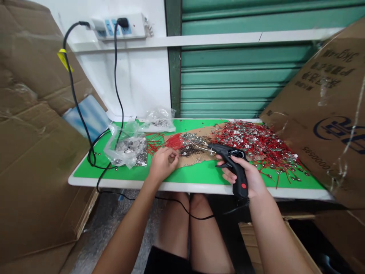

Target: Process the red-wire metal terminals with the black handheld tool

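1. Bare forearms (pixel 278 232), nearest the camera, entering from the lower edge of the frame.
2. Flat brown cardboard strip (pixel 196 159), centre, bearing thin red wires (pixel 173 141) and small silvery metal pieces (pixel 191 137); long axis left to right, climbing slightly rightward.
3. Left hand (pixel 162 165), nearer the wires, at the strip's near left edge: fingers curled; whether anything is pinched cannot be told.
4. Right hand (pixel 253 177), right of centre, wrapped around a black plastic pistol-shaped tool (pixel 239 175), whose slender metal tip points leftward over the strip.
5. Tangled red-and-silver heap (pixel 251 140), right of centre, and clear plastic bag (pixel 114 150), left of centre, on the green-topped table (pixel 188 177).
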